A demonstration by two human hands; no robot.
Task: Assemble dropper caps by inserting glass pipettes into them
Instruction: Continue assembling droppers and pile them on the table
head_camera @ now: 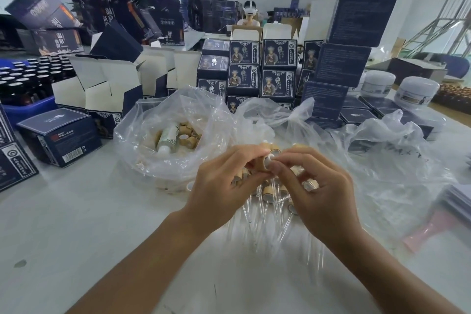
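Both hands meet on one dropper cap above the middle of the desk.
The left hand (224, 181) grips the wooden dropper cap (265, 163); the right hand (313, 186) pinches at its open end, above loose glass pipettes (257, 214) beside a plastic bag (153, 140).

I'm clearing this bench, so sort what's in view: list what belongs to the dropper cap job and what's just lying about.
Job:
- left hand and right hand, holding a bamboo cap
- plastic bag of loose caps
- glass pipettes on the table

Lying about:
- dark printed boxes
- white jars
- crate of dark bottles
- pink object
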